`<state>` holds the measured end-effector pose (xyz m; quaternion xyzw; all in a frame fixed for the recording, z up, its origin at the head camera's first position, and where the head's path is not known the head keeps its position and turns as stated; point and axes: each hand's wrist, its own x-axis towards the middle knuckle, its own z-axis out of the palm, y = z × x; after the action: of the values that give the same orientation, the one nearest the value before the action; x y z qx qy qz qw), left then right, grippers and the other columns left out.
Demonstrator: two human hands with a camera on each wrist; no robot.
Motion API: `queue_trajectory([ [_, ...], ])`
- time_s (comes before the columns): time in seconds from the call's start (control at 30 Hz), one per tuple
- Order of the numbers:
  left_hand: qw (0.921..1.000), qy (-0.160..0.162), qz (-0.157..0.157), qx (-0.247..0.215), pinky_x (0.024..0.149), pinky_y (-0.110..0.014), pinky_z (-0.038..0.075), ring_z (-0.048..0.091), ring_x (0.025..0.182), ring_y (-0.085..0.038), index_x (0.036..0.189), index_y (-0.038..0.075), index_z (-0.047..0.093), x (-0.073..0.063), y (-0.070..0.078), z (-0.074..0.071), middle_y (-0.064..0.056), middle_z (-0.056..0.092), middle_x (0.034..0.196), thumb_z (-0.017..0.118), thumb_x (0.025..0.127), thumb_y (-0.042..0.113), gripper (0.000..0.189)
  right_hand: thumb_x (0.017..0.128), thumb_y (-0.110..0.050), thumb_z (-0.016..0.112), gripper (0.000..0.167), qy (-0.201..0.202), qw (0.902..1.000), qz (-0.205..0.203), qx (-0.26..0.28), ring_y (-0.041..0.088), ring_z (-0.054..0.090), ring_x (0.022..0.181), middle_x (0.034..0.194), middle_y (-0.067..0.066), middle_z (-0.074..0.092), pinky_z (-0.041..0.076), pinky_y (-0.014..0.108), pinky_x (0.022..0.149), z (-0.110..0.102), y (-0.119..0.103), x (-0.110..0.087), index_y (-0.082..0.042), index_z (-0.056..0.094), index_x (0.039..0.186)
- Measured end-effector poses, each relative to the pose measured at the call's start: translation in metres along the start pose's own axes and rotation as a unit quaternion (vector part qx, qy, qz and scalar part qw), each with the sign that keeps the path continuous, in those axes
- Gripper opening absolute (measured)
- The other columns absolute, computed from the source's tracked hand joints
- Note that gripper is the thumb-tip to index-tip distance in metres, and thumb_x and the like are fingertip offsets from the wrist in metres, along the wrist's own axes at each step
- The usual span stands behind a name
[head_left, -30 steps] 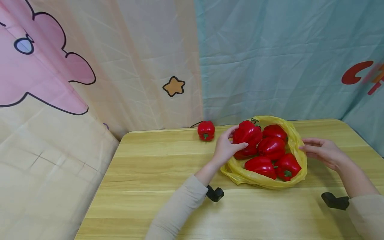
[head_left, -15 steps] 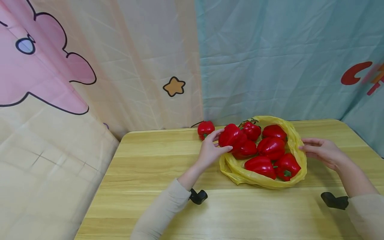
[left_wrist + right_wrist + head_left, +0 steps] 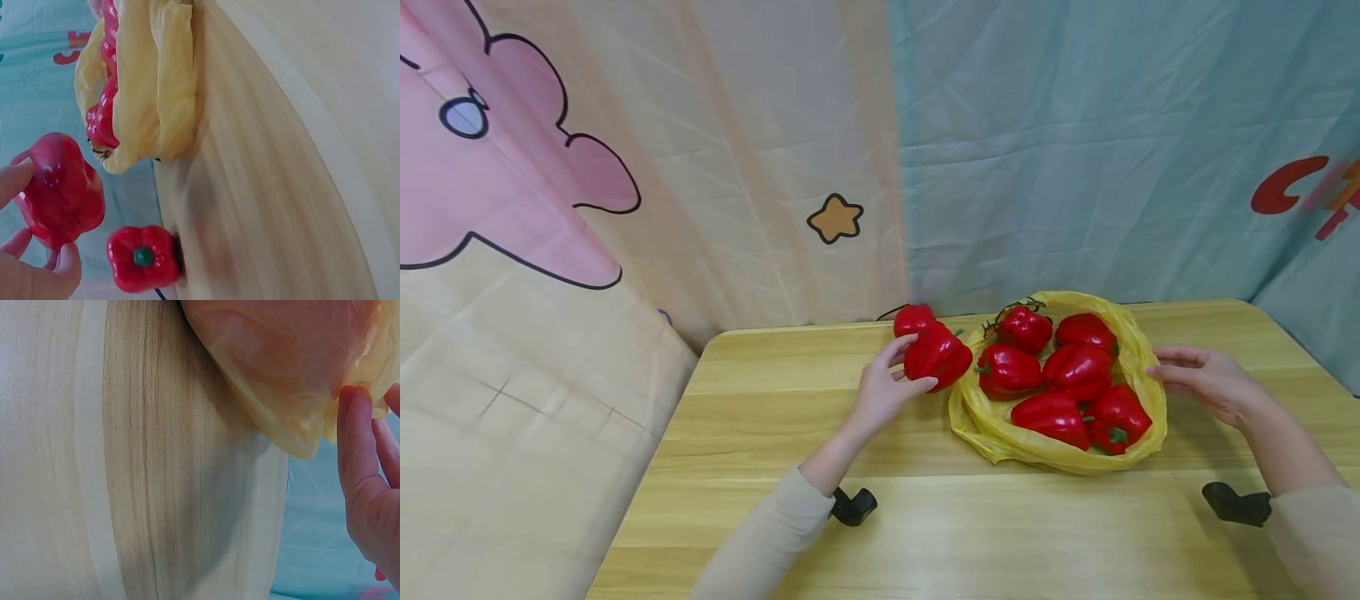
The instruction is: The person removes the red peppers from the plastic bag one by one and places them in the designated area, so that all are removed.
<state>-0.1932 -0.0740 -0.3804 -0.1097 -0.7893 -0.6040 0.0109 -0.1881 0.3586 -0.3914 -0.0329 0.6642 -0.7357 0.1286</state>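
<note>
My left hand grips a glossy red bell pepper between thumb and fingers, raised above the table just left of the yellow plastic bag. In the left wrist view this held pepper hangs apart from the bag, its underside by my fingertips. My right hand is at the bag's right rim; in the right wrist view its fingertips pinch the thin yellow plastic. Inside the wide-mouthed bag lie several more red bell peppers, some showing green stems.
Another red bell pepper stands at the table's back edge, partly covered by the held one in the head view. The wooden table extends left and in front of the bag. A patterned curtain hangs right behind the table.
My left hand has lifted a bell pepper out of the bag and carried it left, past the rim. The peppers beneath it now show. My right hand has stayed at the bag's rim.
</note>
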Motion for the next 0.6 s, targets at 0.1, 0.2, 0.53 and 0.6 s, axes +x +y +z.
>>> queue_trajectory([
  [0.1,0.9999,0.007,-0.005,0.011,0.091,-0.040,0.047,0.049,0.114,-0.028,0.132,0.012,0.050,-0.003,-0.004,-0.008,-0.008,0.051,0.129,0.077,0.076,0.011,0.062,0.092,0.005,0.051,0.034,0.005,1.0000,0.002,0.004,0.010,0.066,0.079,0.091,-0.007,0.067,0.054,0.023,0.067,0.000,0.001,0.000,-0.021,0.071,0.091],
  [0.2,0.9997,0.012,-0.010,0.020,0.090,-0.037,0.048,0.049,0.113,-0.026,0.132,0.014,0.051,-0.005,-0.008,-0.013,-0.005,0.051,0.129,0.077,0.076,0.014,0.062,0.091,0.005,0.052,0.032,0.011,0.9999,0.003,0.006,0.011,0.066,0.078,0.090,-0.007,0.067,0.054,0.023,0.067,-0.001,0.002,0.000,-0.021,0.071,0.090],
  [0.53,0.9992,0.027,-0.015,0.025,0.090,-0.039,0.048,0.049,0.112,-0.027,0.131,0.012,0.051,-0.012,-0.021,-0.030,-0.005,0.052,0.128,0.078,0.075,0.013,0.062,0.091,0.001,0.056,0.029,0.015,0.9998,0.009,-0.006,0.010,0.066,0.080,0.091,-0.008,0.067,0.054,0.024,0.068,-0.002,0.004,0.000,-0.023,0.072,0.090],
  [0.6,0.9989,0.035,-0.018,0.027,0.090,-0.040,0.048,0.049,0.112,-0.027,0.131,0.012,0.051,-0.013,-0.024,-0.033,-0.005,0.052,0.127,0.078,0.075,0.013,0.062,0.091,0.001,0.056,0.029,0.013,0.9999,0.009,-0.008,0.010,0.066,0.080,0.091,-0.008,0.068,0.054,0.024,0.068,-0.002,0.004,0.001,-0.023,0.072,0.091],
])
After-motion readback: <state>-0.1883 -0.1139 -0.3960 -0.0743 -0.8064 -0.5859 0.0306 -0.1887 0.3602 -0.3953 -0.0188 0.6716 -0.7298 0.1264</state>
